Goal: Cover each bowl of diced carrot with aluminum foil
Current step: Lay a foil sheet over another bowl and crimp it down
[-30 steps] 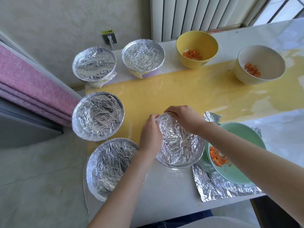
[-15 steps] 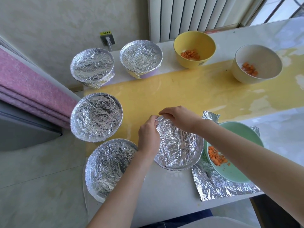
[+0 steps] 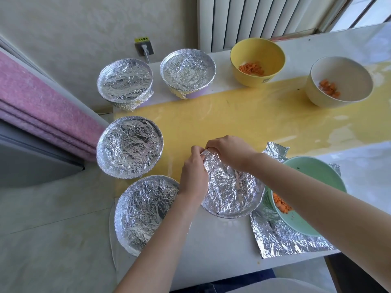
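- A round bowl under crumpled aluminium foil (image 3: 232,187) is seen near the front edge of the white table (image 3: 222,246).
- The foil's far rim is pinched by the curled fingers of the left hand (image 3: 193,172).
- The same rim is gripped just beside it by the right hand (image 3: 229,149).
- A pale green bowl (image 3: 306,166) of diced carrot is left uncovered on a flat foil sheet (image 3: 285,240), touching the covered one's right side.
- A yellow bowl (image 3: 254,49) and a cream bowl (image 3: 349,77), both uncovered, are set at the far side.
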The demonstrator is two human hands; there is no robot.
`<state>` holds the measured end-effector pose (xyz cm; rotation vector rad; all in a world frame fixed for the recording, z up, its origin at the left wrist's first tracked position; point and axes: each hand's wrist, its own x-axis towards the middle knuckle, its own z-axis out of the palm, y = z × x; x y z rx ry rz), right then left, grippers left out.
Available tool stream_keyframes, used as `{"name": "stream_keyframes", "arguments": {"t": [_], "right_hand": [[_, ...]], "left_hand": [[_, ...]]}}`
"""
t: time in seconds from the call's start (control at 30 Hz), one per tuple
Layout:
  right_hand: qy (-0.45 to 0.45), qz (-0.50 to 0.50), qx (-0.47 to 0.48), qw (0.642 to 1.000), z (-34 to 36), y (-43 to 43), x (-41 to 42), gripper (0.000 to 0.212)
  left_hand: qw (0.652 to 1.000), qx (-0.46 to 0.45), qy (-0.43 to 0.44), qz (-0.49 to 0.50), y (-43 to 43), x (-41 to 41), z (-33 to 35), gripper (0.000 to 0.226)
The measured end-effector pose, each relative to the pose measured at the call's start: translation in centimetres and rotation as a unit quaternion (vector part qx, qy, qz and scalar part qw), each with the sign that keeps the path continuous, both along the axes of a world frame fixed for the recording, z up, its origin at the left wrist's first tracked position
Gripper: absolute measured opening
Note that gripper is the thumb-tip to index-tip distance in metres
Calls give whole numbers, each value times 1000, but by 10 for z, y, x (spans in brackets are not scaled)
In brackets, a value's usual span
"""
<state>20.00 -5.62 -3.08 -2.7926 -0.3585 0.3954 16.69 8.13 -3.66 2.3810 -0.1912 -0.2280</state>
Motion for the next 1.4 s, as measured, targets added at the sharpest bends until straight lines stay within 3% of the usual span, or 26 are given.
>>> {"name": "stream_keyframes", "arguments": {"t": [0.13,0.3,0.47,0.7,0.9,1.03,1.27,1.4], "right_hand": [[-3,0,-6,1000,-2,-1,1,23],[25,-43,86,995,4,-4,-3,28],[24,-68,101,992,1,-14,-7,28],[-28,-66,134,988,-14,-18,-12,20],[-58,-107,155,980,-7,-20,-17,24],[-50,-160,153,974,-8,-25,-15,26],[-33,-38,120,992,7,-18,-9,28],[-46,-21,116,992,7,-16,-7,30]], "left_hand": [[1000,13,5,3,0,0,-2,17],[999,-8,23,22,0,-3,-1,18],[998,-16,58,29,2,2,-5,19],[999,14,19,22,1,-1,-7,18],[995,-90,13,46,2,5,-4,23],[994,-85,7,65,2,4,0,26],[996,-54,-61,42,-1,0,-2,23],[994,-76,-74,41,-2,-2,3,21]]}}
